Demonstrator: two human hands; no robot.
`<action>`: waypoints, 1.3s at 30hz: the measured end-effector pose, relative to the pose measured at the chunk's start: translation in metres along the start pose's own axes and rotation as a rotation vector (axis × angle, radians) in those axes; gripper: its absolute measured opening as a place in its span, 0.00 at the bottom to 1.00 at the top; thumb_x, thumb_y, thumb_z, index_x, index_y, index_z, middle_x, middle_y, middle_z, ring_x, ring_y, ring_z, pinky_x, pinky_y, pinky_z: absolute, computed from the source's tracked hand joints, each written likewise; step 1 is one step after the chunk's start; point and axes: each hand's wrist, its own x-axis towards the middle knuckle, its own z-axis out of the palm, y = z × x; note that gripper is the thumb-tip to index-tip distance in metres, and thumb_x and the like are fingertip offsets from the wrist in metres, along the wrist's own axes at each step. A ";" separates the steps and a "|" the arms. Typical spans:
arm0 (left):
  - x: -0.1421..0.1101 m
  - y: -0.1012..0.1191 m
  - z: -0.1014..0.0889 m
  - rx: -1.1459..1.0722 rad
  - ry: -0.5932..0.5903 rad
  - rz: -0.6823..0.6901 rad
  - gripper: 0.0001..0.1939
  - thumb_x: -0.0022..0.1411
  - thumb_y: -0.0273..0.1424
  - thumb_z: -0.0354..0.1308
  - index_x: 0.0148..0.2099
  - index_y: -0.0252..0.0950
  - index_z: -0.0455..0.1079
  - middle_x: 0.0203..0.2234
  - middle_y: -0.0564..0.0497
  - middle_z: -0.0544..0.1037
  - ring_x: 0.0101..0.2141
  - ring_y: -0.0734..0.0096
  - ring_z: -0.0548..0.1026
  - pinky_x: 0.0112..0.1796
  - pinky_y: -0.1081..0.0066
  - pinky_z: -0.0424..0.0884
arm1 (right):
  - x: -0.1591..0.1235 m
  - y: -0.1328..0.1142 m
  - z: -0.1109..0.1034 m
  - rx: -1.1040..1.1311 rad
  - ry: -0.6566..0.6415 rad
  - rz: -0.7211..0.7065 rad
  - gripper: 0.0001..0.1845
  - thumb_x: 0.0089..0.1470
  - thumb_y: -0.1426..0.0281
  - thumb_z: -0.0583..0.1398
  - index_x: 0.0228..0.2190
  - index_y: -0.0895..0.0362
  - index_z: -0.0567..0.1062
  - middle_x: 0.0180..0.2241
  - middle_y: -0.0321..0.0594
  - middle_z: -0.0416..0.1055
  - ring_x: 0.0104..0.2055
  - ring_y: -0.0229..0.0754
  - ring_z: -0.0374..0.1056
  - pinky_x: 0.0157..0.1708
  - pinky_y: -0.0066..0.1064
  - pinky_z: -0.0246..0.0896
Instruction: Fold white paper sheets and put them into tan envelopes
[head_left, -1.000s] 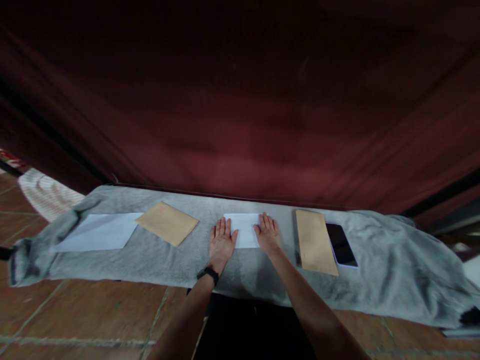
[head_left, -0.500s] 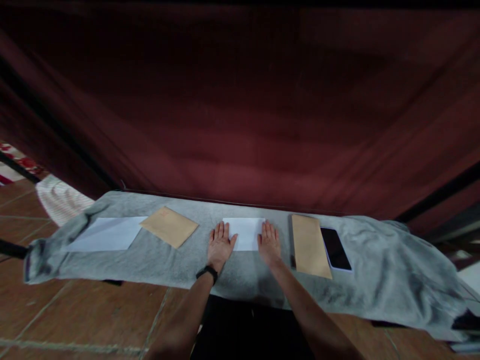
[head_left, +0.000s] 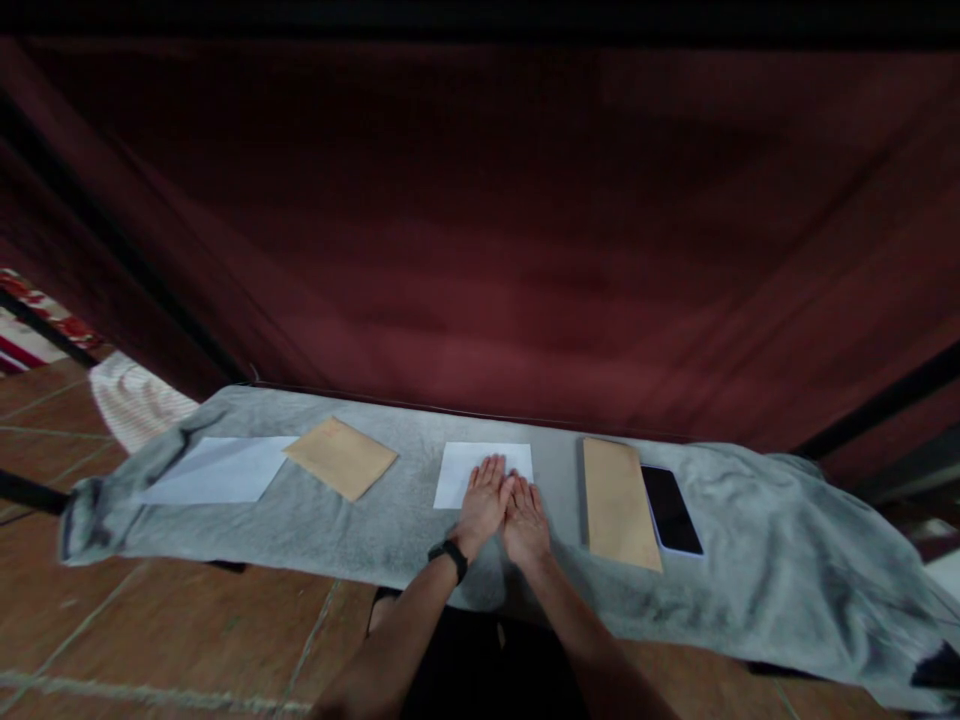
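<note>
A white sheet of paper (head_left: 454,474) lies flat on the grey cloth in front of me. My left hand (head_left: 484,503), with a dark band at the wrist, rests on its lower middle, fingers stretched out. Right beside it, my right hand (head_left: 526,520) lies flat over the paper's lower right part, fingers also extended. The two hands touch near the thumbs, and neither grips anything. Left of them is a tan envelope (head_left: 342,458), set at a slant. To the right lies a longer tan envelope (head_left: 619,508).
A phone (head_left: 673,510) lies just right of the longer envelope. Farther left is a larger white sheet (head_left: 221,470), its corner meeting the slanted envelope. The grey cloth (head_left: 765,540) has folds at the right. A dark red panel (head_left: 480,250) rises behind it.
Both hands have moved inward from the paper's left and right edges to its lower middle, where they now meet. The paper's upper part and left side are uncovered.
</note>
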 end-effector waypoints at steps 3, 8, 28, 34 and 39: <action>0.001 0.007 0.004 -0.003 -0.047 -0.012 0.30 0.74 0.41 0.32 0.70 0.31 0.55 0.67 0.43 0.60 0.67 0.63 0.55 0.65 0.58 0.53 | -0.001 0.000 0.003 -0.015 0.023 -0.019 0.29 0.67 0.68 0.48 0.66 0.61 0.56 0.69 0.49 0.48 0.71 0.49 0.47 0.68 0.46 0.41; -0.015 -0.035 -0.002 0.078 -0.008 -0.064 0.31 0.74 0.41 0.34 0.71 0.31 0.53 0.68 0.43 0.58 0.68 0.61 0.53 0.66 0.57 0.51 | 0.000 -0.002 0.007 -0.019 0.119 0.022 0.28 0.69 0.64 0.46 0.66 0.58 0.59 0.68 0.48 0.52 0.69 0.48 0.50 0.68 0.46 0.40; -0.031 -0.068 -0.011 0.149 0.064 -0.151 0.32 0.72 0.40 0.38 0.71 0.28 0.52 0.66 0.39 0.61 0.67 0.56 0.55 0.65 0.53 0.52 | 0.080 -0.021 0.007 0.077 -0.074 0.059 0.30 0.70 0.60 0.45 0.66 0.61 0.57 0.69 0.47 0.48 0.71 0.46 0.45 0.69 0.43 0.36; -0.031 -0.066 -0.011 0.147 0.055 -0.162 0.32 0.72 0.40 0.37 0.71 0.28 0.52 0.67 0.40 0.59 0.67 0.56 0.55 0.66 0.53 0.50 | 0.076 0.011 0.010 0.000 0.004 0.117 0.31 0.69 0.60 0.44 0.66 0.63 0.56 0.69 0.50 0.49 0.70 0.49 0.47 0.68 0.47 0.37; -0.031 -0.065 -0.011 0.144 0.045 -0.174 0.32 0.72 0.41 0.37 0.71 0.30 0.51 0.68 0.42 0.57 0.68 0.57 0.54 0.66 0.54 0.49 | 0.071 0.027 0.004 -0.022 -0.022 0.202 0.31 0.68 0.63 0.43 0.67 0.63 0.54 0.69 0.49 0.49 0.71 0.49 0.45 0.68 0.49 0.32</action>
